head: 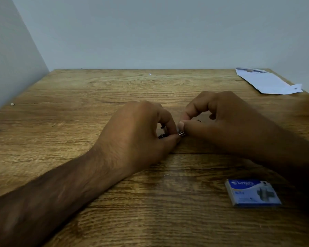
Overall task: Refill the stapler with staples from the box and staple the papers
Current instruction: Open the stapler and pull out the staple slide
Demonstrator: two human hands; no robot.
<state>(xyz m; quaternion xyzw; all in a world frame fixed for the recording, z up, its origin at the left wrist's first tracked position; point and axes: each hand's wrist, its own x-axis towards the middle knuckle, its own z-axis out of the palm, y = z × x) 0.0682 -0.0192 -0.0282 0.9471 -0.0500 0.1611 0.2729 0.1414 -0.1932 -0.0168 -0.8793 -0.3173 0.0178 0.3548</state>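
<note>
My left hand is curled around a small dark stapler, of which only a sliver shows between thumb and fingers. My right hand meets it at mid-table, its thumb and forefinger pinching a short silver strip of staples right at the stapler's end. The blue and white staple box lies closed on the wooden table at the near right, below my right forearm. The white papers lie at the far right corner.
A single loose staple rests on the wood just in front of my hands. Grey walls close the table on the left and at the back. Tiny white specks lie near the far edge.
</note>
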